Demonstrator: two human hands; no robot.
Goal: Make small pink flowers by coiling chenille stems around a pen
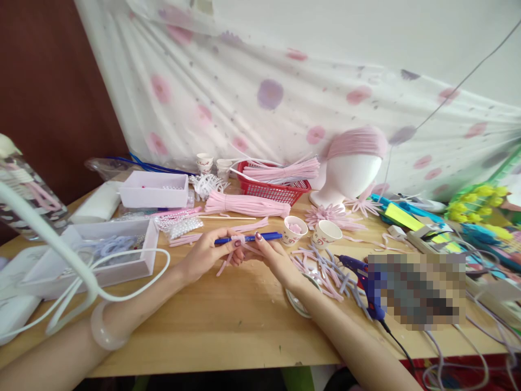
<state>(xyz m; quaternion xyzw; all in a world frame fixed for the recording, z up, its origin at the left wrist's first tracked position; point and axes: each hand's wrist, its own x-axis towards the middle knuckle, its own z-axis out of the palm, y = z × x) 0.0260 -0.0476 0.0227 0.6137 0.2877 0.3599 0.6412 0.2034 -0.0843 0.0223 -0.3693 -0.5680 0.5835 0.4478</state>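
Observation:
Above the front middle of the table, a blue pen (271, 236) lies level across both my hands. A fuzzy pink pipe cleaner (238, 239) is wrapped around the pen's middle, and a loose end hangs below. My left hand (207, 252) is closed on the pen's left part, thumb on top. My right hand (272, 255) is closed at the wrapped spot, pinching the pipe cleaner against the pen; its lower fingers are partly hidden. Just beyond my right hand stand two paper cups, the nearer left cup (293, 234) with pink pieces inside.
A blue glue gun (364, 279) and cut pipe cleaners (325, 269) lie to the right. Behind are a pink pipe cleaner bundle (248, 205), a red basket (277, 191) and a foam head (352, 171). At left, a white cable (163, 266) loops over an open box (126, 274).

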